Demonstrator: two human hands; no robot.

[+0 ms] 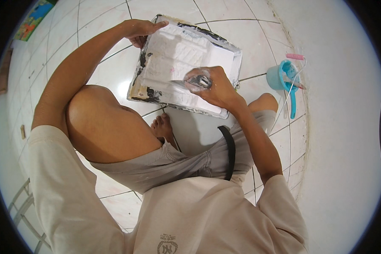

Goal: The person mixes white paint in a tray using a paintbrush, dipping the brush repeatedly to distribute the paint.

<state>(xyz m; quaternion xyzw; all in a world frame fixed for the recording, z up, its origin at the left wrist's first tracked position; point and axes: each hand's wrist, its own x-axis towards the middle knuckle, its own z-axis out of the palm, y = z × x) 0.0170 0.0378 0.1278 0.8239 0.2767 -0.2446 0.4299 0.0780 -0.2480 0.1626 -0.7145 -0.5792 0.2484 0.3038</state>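
Note:
A paint tray [150, 94] lies tilted across the floor in front of my bent legs. White paint coats its ribbed slope and pools at its right end, and dark stains mark its rim. My left hand [142, 32] grips the far left corner, thumb over the rim and fingers curled outside. Over the tray's middle, my right hand [217, 86] is closed around the dark, paint-smeared handle of what looks like a putty knife [178, 81]. Its thin blade points left, close above the tray; whether it touches the paint I cannot tell.
On the right, a light blue dipper [275, 78] with a long handle stands near the white wall [343, 106], with a paintbrush [299, 85] in it. A pink paint roller [295, 56] on a wire frame leans there. Metal bars [24, 209] show at lower left.

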